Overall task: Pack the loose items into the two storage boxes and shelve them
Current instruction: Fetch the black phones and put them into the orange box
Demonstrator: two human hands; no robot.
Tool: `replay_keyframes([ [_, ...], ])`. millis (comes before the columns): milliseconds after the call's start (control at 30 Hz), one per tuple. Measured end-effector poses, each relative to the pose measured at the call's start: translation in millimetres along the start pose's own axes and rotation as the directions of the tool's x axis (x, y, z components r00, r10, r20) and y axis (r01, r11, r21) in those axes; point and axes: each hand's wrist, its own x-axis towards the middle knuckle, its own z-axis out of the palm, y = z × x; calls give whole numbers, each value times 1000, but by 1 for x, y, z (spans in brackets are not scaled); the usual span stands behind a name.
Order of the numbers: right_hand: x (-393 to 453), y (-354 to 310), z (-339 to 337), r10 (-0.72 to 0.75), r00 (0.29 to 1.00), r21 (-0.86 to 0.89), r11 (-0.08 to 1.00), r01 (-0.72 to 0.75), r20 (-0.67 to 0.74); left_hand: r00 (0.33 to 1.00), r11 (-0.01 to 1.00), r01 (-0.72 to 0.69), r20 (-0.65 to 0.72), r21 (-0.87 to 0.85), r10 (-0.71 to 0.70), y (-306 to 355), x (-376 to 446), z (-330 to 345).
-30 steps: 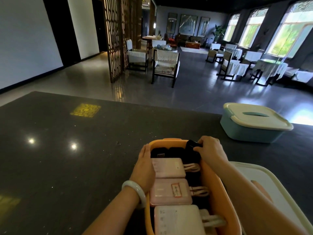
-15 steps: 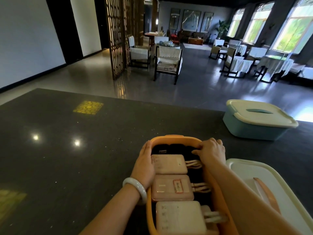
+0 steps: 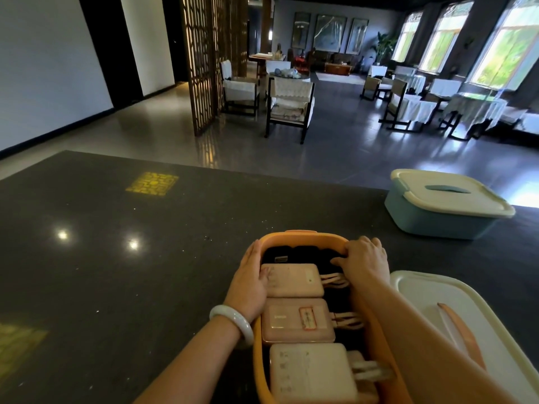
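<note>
Here, dark speckled countertop (image 3: 145,272) fronts chairs (image 3: 288,106).

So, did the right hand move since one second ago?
Yes. The right hand let go of the dark item and shifted outward, now resting on the far right rim of the orange box.

Two bare forearms reach into view from the bottom edge, with no sleeve visible on either arm. The left hand (image 3: 249,282) and the right hand (image 3: 366,262) wear no gloves, and no rings can be made out on the fingers that show. The only thing worn is a smooth, pale, whitish-green bangle (image 3: 233,322) circling the left wrist; it is thick, rounded and glossy, without a clasp or pattern that can be seen. The right wrist carries nothing. Fingernails are too small to tell apart.
</note>
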Motion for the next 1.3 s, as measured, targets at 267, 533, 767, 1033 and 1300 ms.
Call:
replay_keyframes([
  [267,-1,1,2,14,1000,11,1000,-14,-16,1000,1000,-3,-1,-12,3,3,-2,-1],
  [533,-2,0,-1,0,1000,69,998,0,-3,1000,1000,7,1,-25,-7,0,-1,0],
  [767,-3,0,-2,3,1000,88,996,-3,0,1000,999,0,-2,-34,0,1,-2,0],
  [1033,-3,2,-3,8,1000,129,992,-11,26,1000,1000,-4,-8,-26,4,1,-1,0],
  [1300,0,4,-2,0,998,200,980,-13,61,1000,1000,-8,-23,9,8,5,-3,0],
])
